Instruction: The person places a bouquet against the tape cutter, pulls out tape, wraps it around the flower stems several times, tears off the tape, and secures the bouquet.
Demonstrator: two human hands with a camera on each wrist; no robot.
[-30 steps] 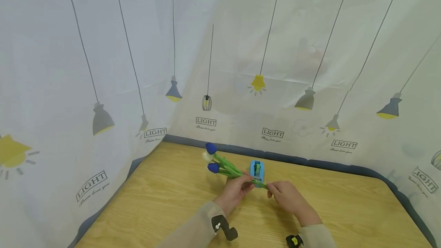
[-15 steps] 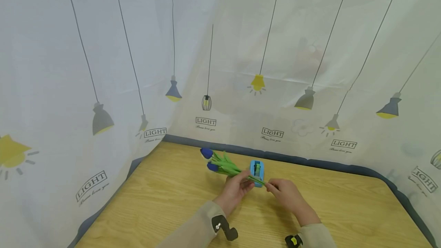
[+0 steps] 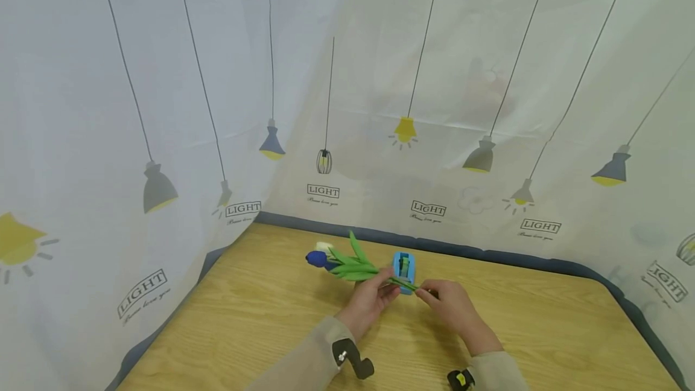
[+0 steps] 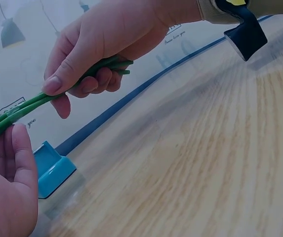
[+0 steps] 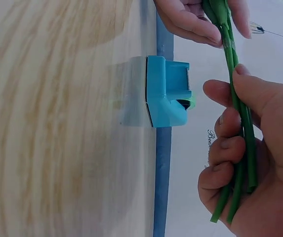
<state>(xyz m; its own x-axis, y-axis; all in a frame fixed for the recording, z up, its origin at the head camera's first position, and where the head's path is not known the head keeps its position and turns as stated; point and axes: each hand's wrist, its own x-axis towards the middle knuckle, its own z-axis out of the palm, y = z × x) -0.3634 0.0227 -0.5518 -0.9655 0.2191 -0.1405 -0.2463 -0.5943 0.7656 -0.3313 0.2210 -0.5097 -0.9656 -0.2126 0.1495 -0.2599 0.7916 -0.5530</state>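
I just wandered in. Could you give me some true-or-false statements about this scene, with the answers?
1. The right hand holds the green stems. True.
2. The tape dispenser stands on the table. True.
3. The dispenser is red. False: it is blue.
4. A white bloom shows beside the blue blooms. True.
5. The right hand is the one nearer the blooms. False: the left hand is nearer.

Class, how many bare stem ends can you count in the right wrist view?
3. The leftmost stem end and the middle stem end show lowest; the rightmost stem end sits higher, in front of the right hand. More could be hidden.
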